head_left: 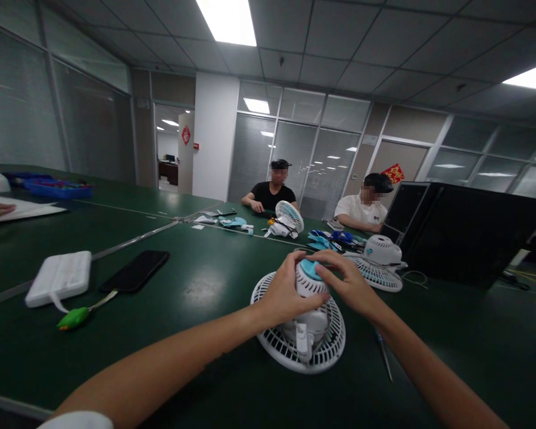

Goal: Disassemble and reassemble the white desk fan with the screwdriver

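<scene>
A white fan (310, 357) lies on its round grille on the green table, its motor housing pointing up. On top of the housing sits a light blue cap (311, 269). My left hand (282, 293) is wrapped around the housing's left side, thumb across the front. From the right, my right hand (346, 280) grips the blue cap, with its thumb against the edge and its fingers reaching over the far side. The far fingertips of both hands are partly hidden. Beside my right forearm a screwdriver (385, 356) lies on the table, partly covered by the arm.
To the left are a white power bank (62, 277), a black phone (136, 271) and a green cable toy (74, 319). Another fan (379, 262) stands behind right, near a big black box (469, 232). Two people (274, 193) sit across; a blue tray (58, 187) is far left.
</scene>
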`<state>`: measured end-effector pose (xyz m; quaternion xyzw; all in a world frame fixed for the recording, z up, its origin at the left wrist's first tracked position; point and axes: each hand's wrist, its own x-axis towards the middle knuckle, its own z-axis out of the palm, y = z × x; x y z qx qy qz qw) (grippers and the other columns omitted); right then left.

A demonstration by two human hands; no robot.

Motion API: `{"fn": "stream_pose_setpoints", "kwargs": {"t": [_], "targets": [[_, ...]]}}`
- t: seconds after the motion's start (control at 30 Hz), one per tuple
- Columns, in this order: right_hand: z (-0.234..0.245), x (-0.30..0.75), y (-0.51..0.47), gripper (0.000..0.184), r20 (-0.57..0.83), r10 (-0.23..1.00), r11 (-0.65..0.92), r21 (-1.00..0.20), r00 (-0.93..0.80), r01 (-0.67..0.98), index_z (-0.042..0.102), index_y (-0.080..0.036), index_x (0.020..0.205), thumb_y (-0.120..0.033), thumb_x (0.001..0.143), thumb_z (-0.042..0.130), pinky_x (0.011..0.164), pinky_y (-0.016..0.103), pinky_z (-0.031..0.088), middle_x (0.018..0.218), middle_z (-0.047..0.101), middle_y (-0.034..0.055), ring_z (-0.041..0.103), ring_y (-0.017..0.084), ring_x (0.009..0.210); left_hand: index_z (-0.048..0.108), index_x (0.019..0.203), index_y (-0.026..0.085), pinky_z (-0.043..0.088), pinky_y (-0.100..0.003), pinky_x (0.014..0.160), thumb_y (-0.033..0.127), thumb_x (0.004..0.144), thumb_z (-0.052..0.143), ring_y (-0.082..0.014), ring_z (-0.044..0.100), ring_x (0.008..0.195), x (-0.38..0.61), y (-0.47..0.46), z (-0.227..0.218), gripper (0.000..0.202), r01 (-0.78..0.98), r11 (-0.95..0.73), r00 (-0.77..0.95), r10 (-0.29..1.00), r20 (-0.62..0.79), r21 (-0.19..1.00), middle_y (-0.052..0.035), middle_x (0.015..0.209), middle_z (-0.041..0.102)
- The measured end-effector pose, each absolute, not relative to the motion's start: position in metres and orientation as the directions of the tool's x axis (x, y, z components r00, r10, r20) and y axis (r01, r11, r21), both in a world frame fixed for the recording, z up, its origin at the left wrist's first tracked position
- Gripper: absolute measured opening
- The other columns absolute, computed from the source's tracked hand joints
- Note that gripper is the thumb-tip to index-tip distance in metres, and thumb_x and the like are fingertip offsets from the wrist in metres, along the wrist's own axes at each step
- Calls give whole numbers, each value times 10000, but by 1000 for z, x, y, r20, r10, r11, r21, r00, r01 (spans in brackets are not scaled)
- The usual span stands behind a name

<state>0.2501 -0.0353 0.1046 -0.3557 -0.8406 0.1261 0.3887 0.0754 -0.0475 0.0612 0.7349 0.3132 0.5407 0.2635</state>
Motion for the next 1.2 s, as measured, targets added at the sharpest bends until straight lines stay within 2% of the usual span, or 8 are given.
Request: {"fn": "stream_pose_setpoints", "kwargs": {"t": [0.13,0.3,0.57,0.67,0.77,0.9,1.03,1.2], "targets": [[104,244,-35,231,575,748,649,-531,-330,546,656,-225,951,-424,834,648,814,369,463,1030,659,50,605,236,1001,429,1279,175,407,-485,1067,285,652,808,-309,527,1227,76,-48,61,741,186,-663,214,748,628,726,-148,1315,538],[103,237,-33,208,625,734,651,-537,-265,536,609,-212,772,-400,776,699,722,332,453,940,616,37,595,210,905,454,1265,178,424,-476,1048,288,655,810,-300,545,1195,77,-45,60,715,198,-685,221,728,649,701,-126,1268,556],[109,232,-32,337,726,635,690,-378,-265,618,526,-206,612,-438,782,702,647,317,386,686,524,-8,516,164,676,521,1200,193,457,-422,1005,229,698,761,-266,587,1124,74,-48,64,557,214,-816,256,577,776,536,-99,1192,613],[105,231,-35,392,753,619,685,-379,-223,622,496,-213,589,-490,784,692,631,317,383,673,511,-5,502,166,663,542,1196,175,458,-397,1009,233,718,754,-256,604,1120,71,-49,67,526,222,-823,274,567,777,523,-98,1193,638],[92,233,-36,362,753,638,707,-493,-158,507,557,-220,658,-531,834,618,660,324,429,764,564,29,549,197,766,574,1169,183,471,-371,982,259,800,690,-234,626,1091,69,-48,70,394,218,-812,271,583,766,541,-83,1171,667],[68,232,-39,324,704,704,685,-636,-97,355,607,-229,921,-540,884,522,746,343,479,972,593,67,573,234,954,641,981,190,498,-358,912,309,872,613,-222,665,989,68,-42,77,164,219,-756,214,654,725,617,-63,1028,721],[49,221,-46,484,655,753,643,-709,-68,289,476,-246,1146,-521,789,650,895,389,484,1186,536,90,537,263,1134,631,883,181,511,-345,868,287,804,691,-218,684,930,67,-36,82,145,224,-707,167,706,689,670,-55,970,744],[41,210,-49,728,543,840,534,-825,-1,185,325,-270,1234,-471,691,766,1039,455,421,1284,474,103,511,268,1225,635,908,173,529,-347,844,292,826,653,-212,690,910,61,-33,85,145,188,-693,262,718,645,696,-70,999,749]]}}
